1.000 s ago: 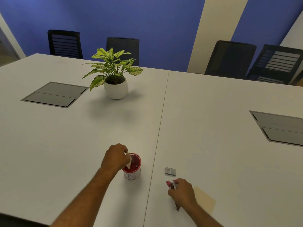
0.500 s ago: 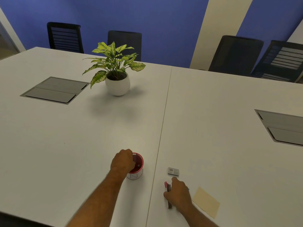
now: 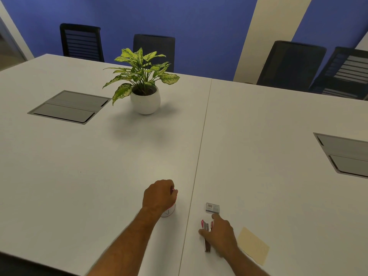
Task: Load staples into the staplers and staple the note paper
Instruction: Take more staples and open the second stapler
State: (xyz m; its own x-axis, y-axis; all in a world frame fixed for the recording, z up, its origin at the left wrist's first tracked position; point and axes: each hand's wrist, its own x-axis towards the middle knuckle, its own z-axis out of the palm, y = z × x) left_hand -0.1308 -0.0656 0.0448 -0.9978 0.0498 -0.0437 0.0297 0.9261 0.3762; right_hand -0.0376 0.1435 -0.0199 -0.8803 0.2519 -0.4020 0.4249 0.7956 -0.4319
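Our left hand [image 3: 159, 196] curls over the red-rimmed white cup [image 3: 168, 212] — whether it grips, we cannot tell. Our right hand [image 3: 221, 235] rests on the opened stapler [image 3: 206, 236], fingers loosely bent around it, between the barcoded staple box [image 3: 212, 207] and note paper [image 3: 253, 245] — print unreadable.

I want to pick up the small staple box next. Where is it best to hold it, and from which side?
The staple box lies flat on the table, just beyond the right hand. Probably best to come from above and pinch its two long edges between thumb and fingers: it is low and flat, with bare table all around.
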